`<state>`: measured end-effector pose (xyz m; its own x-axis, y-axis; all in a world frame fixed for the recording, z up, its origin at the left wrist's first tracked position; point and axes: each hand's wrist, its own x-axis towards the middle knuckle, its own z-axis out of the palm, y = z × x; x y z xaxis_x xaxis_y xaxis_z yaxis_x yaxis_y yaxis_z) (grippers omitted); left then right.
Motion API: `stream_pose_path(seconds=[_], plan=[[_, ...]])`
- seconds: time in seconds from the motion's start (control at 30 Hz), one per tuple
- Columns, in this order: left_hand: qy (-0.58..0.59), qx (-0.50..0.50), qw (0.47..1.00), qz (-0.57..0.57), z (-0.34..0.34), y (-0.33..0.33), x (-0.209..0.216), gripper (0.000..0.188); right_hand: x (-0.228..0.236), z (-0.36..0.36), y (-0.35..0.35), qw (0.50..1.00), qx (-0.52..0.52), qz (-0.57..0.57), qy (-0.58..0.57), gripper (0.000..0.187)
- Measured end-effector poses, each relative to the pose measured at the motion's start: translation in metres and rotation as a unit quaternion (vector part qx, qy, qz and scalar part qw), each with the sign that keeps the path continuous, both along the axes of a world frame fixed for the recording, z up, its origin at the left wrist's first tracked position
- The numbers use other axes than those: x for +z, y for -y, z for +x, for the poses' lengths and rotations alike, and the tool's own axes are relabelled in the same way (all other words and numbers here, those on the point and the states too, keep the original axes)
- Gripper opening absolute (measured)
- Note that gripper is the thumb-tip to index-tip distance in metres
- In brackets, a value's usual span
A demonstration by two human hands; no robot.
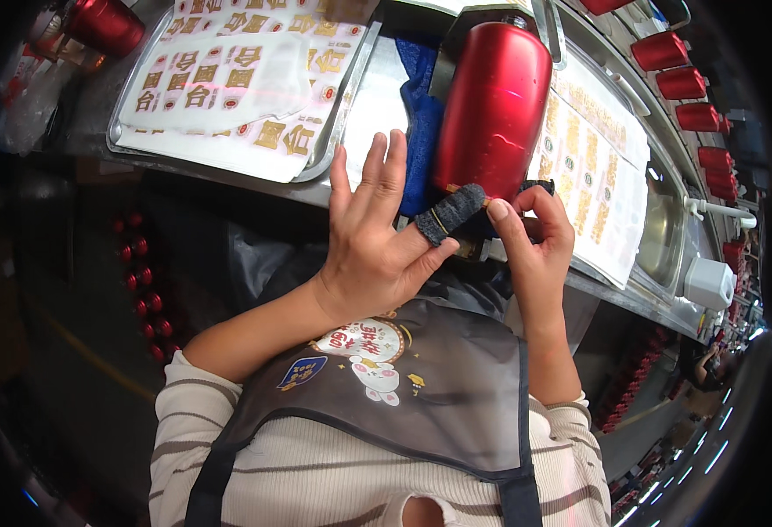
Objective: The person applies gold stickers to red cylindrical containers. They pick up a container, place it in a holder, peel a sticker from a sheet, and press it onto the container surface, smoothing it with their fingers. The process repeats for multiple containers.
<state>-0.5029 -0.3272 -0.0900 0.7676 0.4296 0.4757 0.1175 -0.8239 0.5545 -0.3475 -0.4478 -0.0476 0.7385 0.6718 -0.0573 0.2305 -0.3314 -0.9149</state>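
Observation:
A glossy red bottle [494,110] lies on its side in a metal holder, its near end toward me. My left hand [370,230] is open with fingers spread. Its forefinger, in a dark grey cloth finger cover, presses against the near end of the bottle. A thin gold edge shows beside that fingertip. My right hand [540,235] has thumb and forefinger pinched together at the same end, close to the left fingertip; what lies between them is too small to make out. A dark cover also shows on one right finger.
Left of the bottle, a metal tray [316,167] holds printed gold-and-red decal sheets [228,75]. A blue cloth [423,132] lies beside the holder. More decal sheets [592,167] lie to the right, near a metal basin [658,233] and white plastic container [709,283]. Red bottles [658,53] line the far right.

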Motion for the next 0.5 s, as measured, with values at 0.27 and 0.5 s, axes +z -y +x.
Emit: stream_pose_path(seconds=[0.27, 0.5], plan=[[-0.026, 0.009, 1.0, -0.003, -0.01, -0.007, -0.012, 0.032, -0.011, 0.007, 0.001, 0.998, 0.013, 0.032, 0.061, 0.031], [-0.045, -0.001, 0.998, 0.053, -0.009, -0.01, 0.012, 0.03, 0.0, 0.016, 0.012, 0.997, 0.038, 0.045, -0.04, 0.019]])
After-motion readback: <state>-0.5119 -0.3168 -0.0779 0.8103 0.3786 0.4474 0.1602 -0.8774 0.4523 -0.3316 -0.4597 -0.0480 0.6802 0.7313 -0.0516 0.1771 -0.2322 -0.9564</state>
